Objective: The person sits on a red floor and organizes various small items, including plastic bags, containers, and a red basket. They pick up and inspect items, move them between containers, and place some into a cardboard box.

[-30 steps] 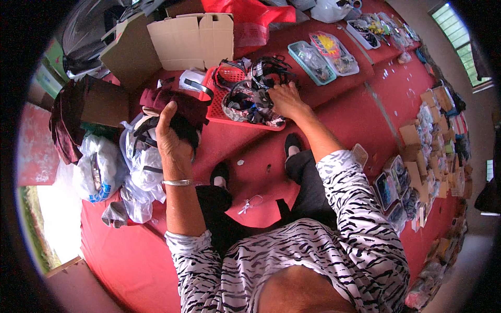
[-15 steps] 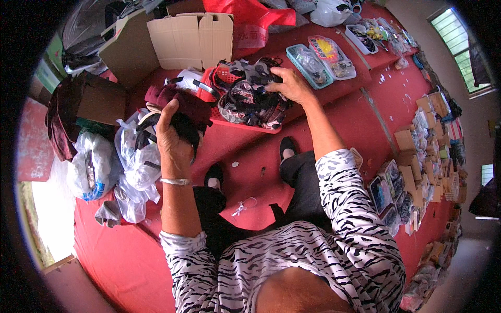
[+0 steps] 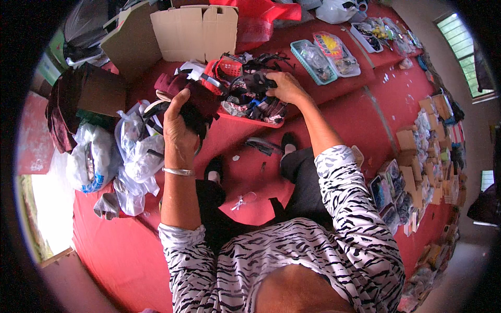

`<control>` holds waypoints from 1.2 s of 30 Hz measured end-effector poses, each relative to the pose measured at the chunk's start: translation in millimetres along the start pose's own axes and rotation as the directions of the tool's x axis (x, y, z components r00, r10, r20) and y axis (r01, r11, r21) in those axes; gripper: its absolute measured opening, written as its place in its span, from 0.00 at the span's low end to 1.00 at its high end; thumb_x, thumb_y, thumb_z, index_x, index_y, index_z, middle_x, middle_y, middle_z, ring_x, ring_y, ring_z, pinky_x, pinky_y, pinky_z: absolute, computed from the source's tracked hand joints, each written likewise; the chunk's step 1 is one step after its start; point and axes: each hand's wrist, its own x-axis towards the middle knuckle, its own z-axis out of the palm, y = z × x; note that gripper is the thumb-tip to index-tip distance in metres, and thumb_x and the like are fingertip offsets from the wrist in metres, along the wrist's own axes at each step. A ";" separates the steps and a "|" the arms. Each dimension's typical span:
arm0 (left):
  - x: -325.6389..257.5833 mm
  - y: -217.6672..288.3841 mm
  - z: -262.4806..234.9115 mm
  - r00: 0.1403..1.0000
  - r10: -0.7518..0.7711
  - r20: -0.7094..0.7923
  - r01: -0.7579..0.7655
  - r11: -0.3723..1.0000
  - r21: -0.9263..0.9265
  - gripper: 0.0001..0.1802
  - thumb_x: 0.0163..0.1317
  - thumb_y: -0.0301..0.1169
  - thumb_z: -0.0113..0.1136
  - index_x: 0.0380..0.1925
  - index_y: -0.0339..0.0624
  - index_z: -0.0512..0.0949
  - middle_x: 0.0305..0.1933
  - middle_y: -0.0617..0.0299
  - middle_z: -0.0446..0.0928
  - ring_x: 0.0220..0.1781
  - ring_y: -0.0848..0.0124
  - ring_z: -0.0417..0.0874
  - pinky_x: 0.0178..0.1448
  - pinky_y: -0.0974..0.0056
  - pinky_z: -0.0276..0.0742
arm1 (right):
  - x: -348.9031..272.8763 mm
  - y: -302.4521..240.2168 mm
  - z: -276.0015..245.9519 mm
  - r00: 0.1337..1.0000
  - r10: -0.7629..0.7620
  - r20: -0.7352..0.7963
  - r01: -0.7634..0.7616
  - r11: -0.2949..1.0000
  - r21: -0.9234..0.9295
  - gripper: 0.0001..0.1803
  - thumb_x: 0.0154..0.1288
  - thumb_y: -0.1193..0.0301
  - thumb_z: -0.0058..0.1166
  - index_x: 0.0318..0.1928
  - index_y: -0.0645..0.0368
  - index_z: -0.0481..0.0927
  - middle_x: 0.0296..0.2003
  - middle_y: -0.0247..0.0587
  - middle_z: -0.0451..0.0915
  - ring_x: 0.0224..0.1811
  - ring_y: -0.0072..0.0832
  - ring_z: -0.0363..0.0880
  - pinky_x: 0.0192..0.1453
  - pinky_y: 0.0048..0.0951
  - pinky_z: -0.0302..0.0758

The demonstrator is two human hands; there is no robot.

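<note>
held bundle: we see the left hand (image 3: 177, 125) raised over the red cloth (image 3: 334, 115), fingers curled closed around a dark bundle (image 3: 190, 107), black and maroon pieces, looks like headbands or straps, exact kind we cannot tell.
bundle location: in the air just left of the red basket (image 3: 229, 70), above the clear plastic bags (image 3: 133, 151).
handling guess: we judge it light, soft fabric over thin stiff bands, springy, not fragile; loose ends hang, so they could snag or slip out.
where to grip: we would pinch across the middle where the pieces stack, not at a dangling end.
right hand: the right hand (image 3: 284, 86) rests palm down on the heap in the basket, fingers bent around a dark piece (image 3: 261, 81); whether it is actually gripped we cannot tell.
basket contents: tangled mix of black, grey and patterned pieces, overflowing the front edge; likely to drag neighbours when one is pulled.
wrist: silver bangle (image 3: 178, 171) on the left wrist.
behind: open cardboard box (image 3: 195, 31) just beyond the basket.
further right: teal tray (image 3: 308, 62) with packed items, well apart from the hands.
floor near feet: small dark comb-like piece (image 3: 261, 146) lying on the cloth.
</note>
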 end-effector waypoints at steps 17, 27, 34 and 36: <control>-14.5 -12.6 16.3 0.976 0.076 0.206 -0.105 0.985 0.135 0.24 0.46 0.22 0.59 0.47 0.38 0.69 0.42 0.61 0.76 0.45 0.64 0.79 0.56 0.60 0.74 | -22.8 -83.8 -67.1 0.970 -0.137 -0.200 0.241 0.634 0.735 0.15 0.62 0.64 0.54 0.44 0.62 0.78 0.33 0.26 0.77 0.37 0.15 0.70 0.45 0.21 0.69; -22.0 -13.4 14.8 0.972 0.069 0.223 -0.222 0.569 0.792 0.15 0.42 0.30 0.69 0.30 0.43 0.74 0.20 0.70 0.70 0.17 0.78 0.69 0.18 0.72 0.63 | -48.2 -143.4 -75.8 0.879 -0.454 -0.148 0.472 0.777 0.416 0.15 0.60 0.64 0.55 0.39 0.65 0.75 0.33 0.46 0.76 0.38 0.36 0.74 0.46 0.33 0.70; -22.1 -19.3 13.5 0.970 0.004 0.242 -0.058 0.974 0.218 0.19 0.48 0.29 0.62 0.42 0.36 0.74 0.33 0.60 0.78 0.33 0.69 0.79 0.40 0.65 0.76 | -45.8 -145.1 -51.9 0.868 -0.465 -0.171 0.495 0.798 0.342 0.21 0.64 0.60 0.50 0.42 0.70 0.70 0.33 0.56 0.75 0.39 0.52 0.74 0.43 0.40 0.70; -11.7 -31.5 -13.5 0.972 0.027 0.232 -0.052 0.993 0.103 0.20 0.49 0.31 0.60 0.43 0.35 0.75 0.36 0.57 0.79 0.36 0.65 0.81 0.43 0.62 0.78 | -45.6 -149.0 -54.4 0.880 -0.452 -0.148 0.473 0.806 0.356 0.20 0.65 0.61 0.49 0.43 0.69 0.70 0.32 0.57 0.74 0.37 0.53 0.74 0.41 0.40 0.69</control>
